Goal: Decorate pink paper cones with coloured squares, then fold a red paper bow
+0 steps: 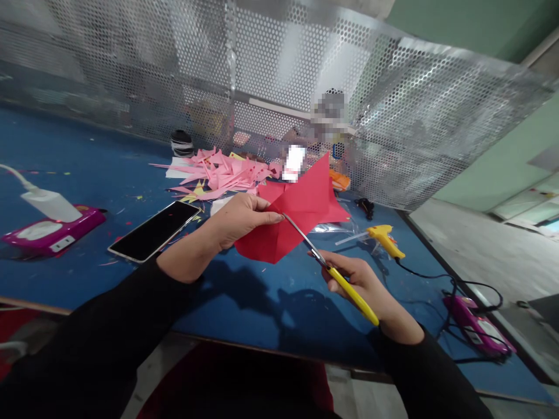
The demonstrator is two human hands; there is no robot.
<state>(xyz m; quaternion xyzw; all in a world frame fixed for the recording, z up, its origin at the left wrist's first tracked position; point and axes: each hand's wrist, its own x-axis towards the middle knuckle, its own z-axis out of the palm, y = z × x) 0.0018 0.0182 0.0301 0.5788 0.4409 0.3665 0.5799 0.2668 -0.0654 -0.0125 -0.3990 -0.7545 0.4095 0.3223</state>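
A folded sheet of red paper [301,203] is held up over the blue table, pinched between the thumb and fingers of my left hand [244,221]. My right hand [353,276] grips scissors [351,294] with yellow handles. Their blades point up and left and meet the red paper near my left thumb. Whether the blades are apart inside the paper cannot be made out. The paper has pointed corners at the top and right, and a rounded lower edge.
Pink paper cutouts [222,174] lie heaped at the back. A phone [155,231] and a purple power strip [56,230] with a white charger are at left. A yellow glue gun [386,240] lies at right, its cord near another purple strip [478,326]. Perforated metal mesh [279,64] stands behind.
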